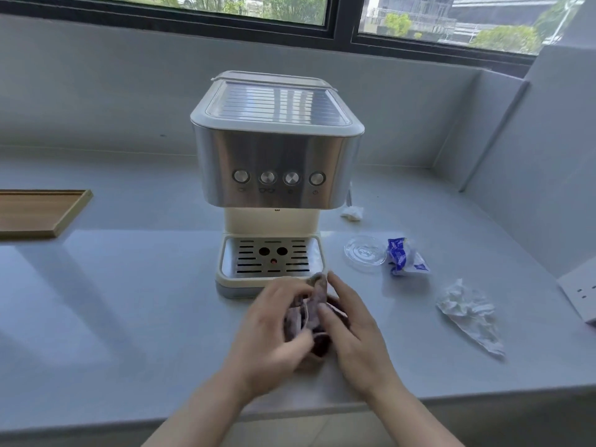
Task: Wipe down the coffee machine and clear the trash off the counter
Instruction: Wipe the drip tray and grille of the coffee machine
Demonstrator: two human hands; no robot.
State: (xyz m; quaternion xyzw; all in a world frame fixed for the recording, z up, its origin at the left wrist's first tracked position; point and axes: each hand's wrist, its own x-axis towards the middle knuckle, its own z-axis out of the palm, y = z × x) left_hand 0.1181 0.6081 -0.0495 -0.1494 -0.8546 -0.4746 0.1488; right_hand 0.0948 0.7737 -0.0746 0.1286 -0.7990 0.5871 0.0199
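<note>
From the head camera, the coffee machine (277, 175) stands in the middle of the grey bench (129, 301), with its drip tray (271, 259) facing the person. Just in front of the tray, both hands are busy with a dark purple cloth (309, 321). The left hand (274, 330) is closed on the left side of the cloth, and it looks a bit blurry. The right hand (351, 324) cups the right side, with its thumb pressed on the cloth and its fingers curled loosely around it. Both forearms reach in from the bottom edge, and the hands meet low over the bench.

The person seems to be folding or bunching the cloth to get it ready for wiping. To do this well, fold it into a flat pad that fits in one hand. Then start at the top of the machine and work down to the tray, so dirt does not fall on clean parts.

The trash is all to the right of the machine. There is a small white tissue (353, 212) beside its base, a clear plastic lid (364, 253), a blue and white wrapper (406, 258) touching the lid, and a big crumpled paper (467, 314) nearer the person. A wooden tray (38, 214) sits far to the left.
</note>
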